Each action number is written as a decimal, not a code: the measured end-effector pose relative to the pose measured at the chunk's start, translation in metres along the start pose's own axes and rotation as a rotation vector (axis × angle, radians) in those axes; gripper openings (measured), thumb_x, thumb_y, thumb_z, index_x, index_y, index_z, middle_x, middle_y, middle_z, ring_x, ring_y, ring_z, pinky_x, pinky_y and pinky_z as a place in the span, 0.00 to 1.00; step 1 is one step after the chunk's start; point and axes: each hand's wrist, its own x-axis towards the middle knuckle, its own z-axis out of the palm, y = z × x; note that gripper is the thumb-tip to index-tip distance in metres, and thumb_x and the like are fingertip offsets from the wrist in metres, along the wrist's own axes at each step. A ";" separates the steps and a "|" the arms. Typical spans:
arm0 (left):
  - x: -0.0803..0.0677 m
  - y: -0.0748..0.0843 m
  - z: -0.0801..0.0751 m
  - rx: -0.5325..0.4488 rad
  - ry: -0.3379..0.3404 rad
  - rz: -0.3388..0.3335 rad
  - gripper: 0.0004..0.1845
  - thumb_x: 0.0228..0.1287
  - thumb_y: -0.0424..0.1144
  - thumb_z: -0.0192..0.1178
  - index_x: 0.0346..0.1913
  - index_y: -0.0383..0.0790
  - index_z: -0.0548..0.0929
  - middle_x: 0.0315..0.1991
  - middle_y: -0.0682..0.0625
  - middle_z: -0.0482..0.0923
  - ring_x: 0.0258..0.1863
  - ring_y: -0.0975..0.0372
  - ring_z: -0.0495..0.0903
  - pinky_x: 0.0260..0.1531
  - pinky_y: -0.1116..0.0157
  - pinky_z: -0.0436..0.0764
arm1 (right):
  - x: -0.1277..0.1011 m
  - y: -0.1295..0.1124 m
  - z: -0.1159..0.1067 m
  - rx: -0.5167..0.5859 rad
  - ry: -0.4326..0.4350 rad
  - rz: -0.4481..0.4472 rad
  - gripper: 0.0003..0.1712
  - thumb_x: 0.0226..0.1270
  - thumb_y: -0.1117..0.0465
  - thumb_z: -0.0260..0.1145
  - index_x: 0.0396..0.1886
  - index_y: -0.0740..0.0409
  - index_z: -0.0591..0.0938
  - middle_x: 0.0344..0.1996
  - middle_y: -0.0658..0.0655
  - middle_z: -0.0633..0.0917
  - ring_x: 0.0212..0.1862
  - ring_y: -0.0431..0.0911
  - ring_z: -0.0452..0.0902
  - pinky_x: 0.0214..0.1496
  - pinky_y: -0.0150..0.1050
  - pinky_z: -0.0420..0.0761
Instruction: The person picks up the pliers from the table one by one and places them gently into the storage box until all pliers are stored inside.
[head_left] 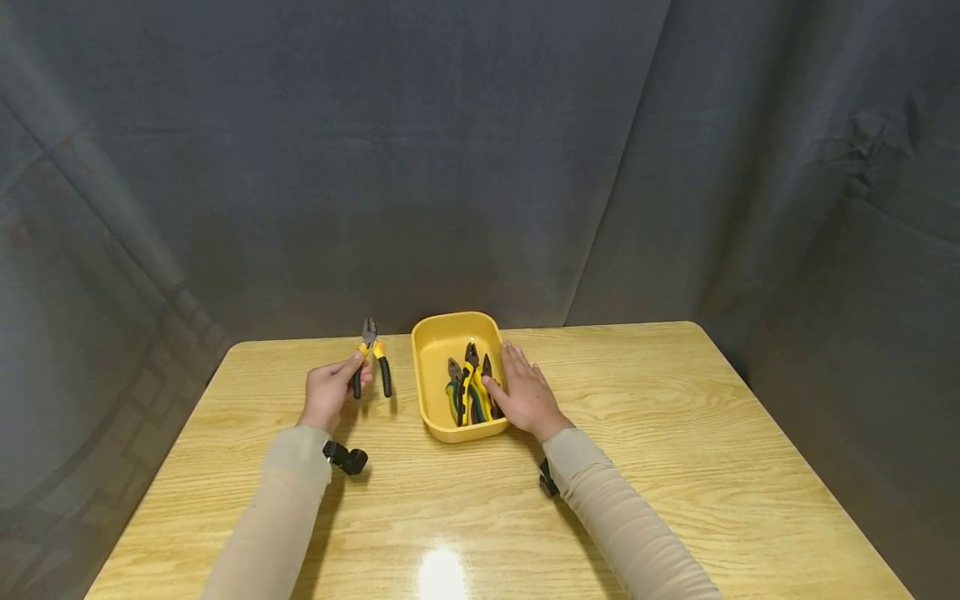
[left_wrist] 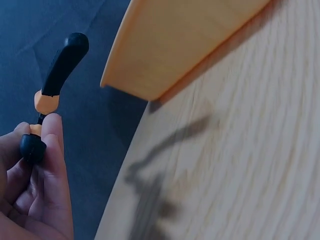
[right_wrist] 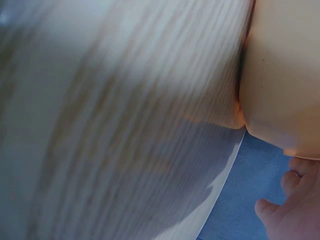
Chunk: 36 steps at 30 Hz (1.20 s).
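One pair of pliers out, three in the tray.
Left hand grips the yellow-and-black pliers by one handle, nose up past its fingertips, just left of the yellow tray; right hand rests flat-fingered on the tray's right rim, thumb touching three pliers inside.

A pair of pliers with yellow-and-black handles and a dark metal head is held upright above the table, at nine o'clock from a yellow tray. Its handles are spread apart, the head pointing to twelve o'clock. Three more pliers are laid side by side inside the tray, heads toward twelve o'clock.
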 end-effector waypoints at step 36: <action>-0.011 0.010 0.038 -0.037 -0.047 -0.002 0.24 0.75 0.41 0.60 0.55 0.17 0.81 0.35 0.40 0.88 0.25 0.67 0.85 0.36 0.67 0.87 | 0.002 -0.003 0.000 0.014 0.008 -0.019 0.44 0.82 0.42 0.47 0.82 0.64 0.48 0.81 0.62 0.51 0.81 0.57 0.44 0.79 0.60 0.48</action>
